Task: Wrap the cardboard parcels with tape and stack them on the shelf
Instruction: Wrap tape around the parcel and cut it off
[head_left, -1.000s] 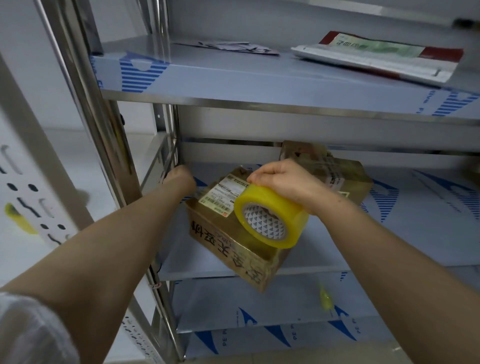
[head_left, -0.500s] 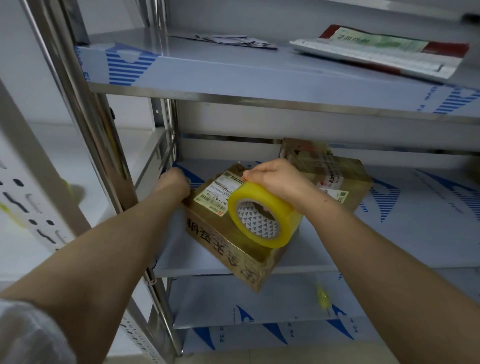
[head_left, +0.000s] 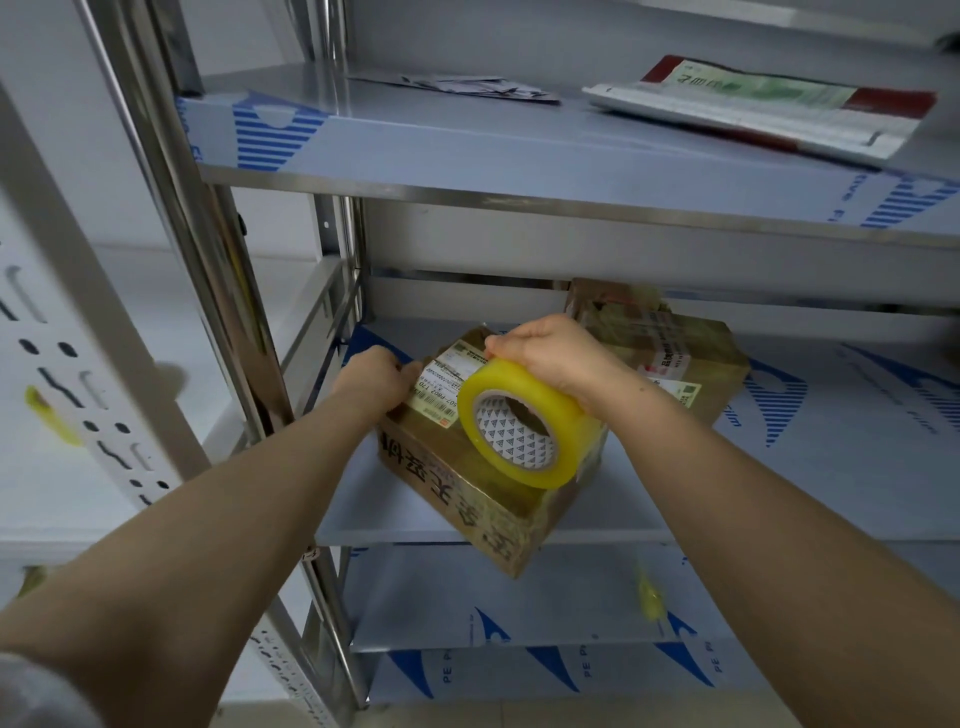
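Steel middle shelf (head_left: 779, 467) carries the parcel (head_left: 467, 483) skewed, one corner overhanging. My left hand (head_left: 371, 382), arm outstretched, seems to grip its far corner; my right hand (head_left: 556, 353) clutches the tape roll (head_left: 566, 415) atop it.

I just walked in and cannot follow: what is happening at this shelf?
A person is placing a cardboard parcel on the middle shelf. The left hand grips its far left corner; the right hand holds a yellow tape roll against its top. The parcel's near corner overhangs the shelf edge. A second parcel sits behind it.
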